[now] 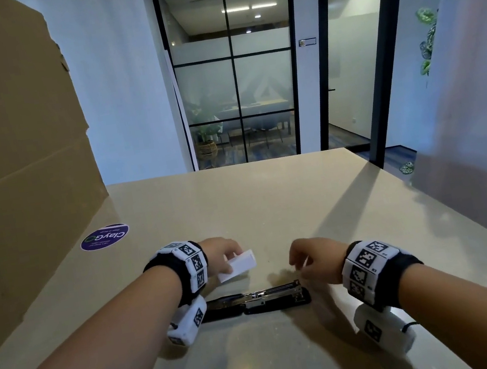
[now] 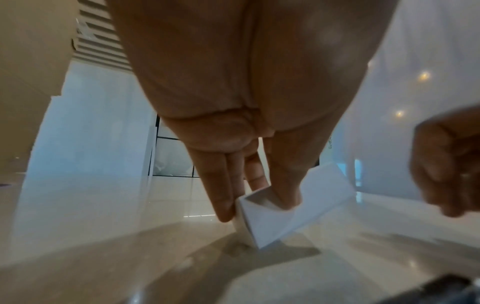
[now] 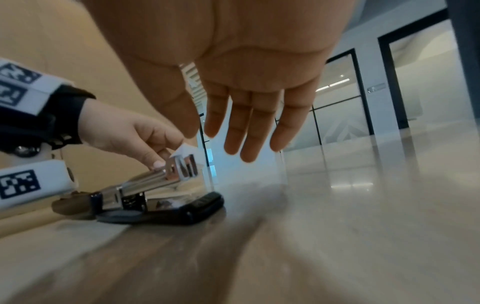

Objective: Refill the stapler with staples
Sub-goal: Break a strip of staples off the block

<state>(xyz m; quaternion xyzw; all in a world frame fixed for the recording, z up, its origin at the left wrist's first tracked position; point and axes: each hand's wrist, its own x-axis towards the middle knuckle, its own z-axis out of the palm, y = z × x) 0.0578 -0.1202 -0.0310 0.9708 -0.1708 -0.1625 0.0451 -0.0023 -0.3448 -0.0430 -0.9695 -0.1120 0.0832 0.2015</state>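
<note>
A black stapler (image 1: pixel 257 300) lies opened out on the beige table (image 1: pixel 272 211), its chrome magazine (image 3: pixel 155 179) exposed and angled up off the base. My left hand (image 1: pixel 227 261) pinches a small white staple box (image 1: pixel 236 266) just beyond the stapler's left half. In the left wrist view the thumb sits in the open end of the box (image 2: pixel 311 201), the fingers (image 2: pixel 223 197) lie on its far side, and one corner is low over the table. My right hand (image 1: pixel 296 266) hovers beyond the stapler's right end. Its fingers (image 3: pixel 246 131) are relaxed and hold nothing.
A tall cardboard sheet (image 1: pixel 12 141) stands along the table's left side. A round purple sticker (image 1: pixel 104 237) lies flat on the table beside it. The table's far edge (image 1: pixel 233 166) faces a glass partition and door. Bare tabletop stretches to the right and behind the hands.
</note>
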